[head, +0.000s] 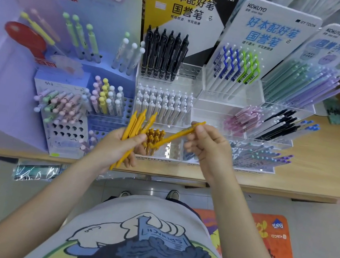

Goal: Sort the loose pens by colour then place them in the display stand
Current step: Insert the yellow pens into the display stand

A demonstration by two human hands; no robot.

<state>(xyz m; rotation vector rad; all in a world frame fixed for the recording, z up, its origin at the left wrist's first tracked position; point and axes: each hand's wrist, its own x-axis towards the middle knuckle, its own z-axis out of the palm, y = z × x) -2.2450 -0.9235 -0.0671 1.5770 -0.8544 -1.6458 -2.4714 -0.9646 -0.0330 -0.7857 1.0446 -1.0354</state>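
In both hands (118, 143), yellow pens (136, 123)

Location type: retail stationery shop, pen section. Evidence follows.

- Branded header cards (189, 9) with printed maker names and slogans stand behind each group of pens.
- Clear acrylic display stand (190, 83) — tiered compartments holding many identical pens sorted by colour: black pens (165, 54), white pens (163, 103), blue and green pens (237, 66).
- A lilac perforated pen rack (68, 119) carries pastel pens in rows of holes.
- All stands sit side by side on a long wooden table (314, 169) — stock in quantity, not personal use.
- A branded orange floor mat (276, 241) lies on the tiled floor.
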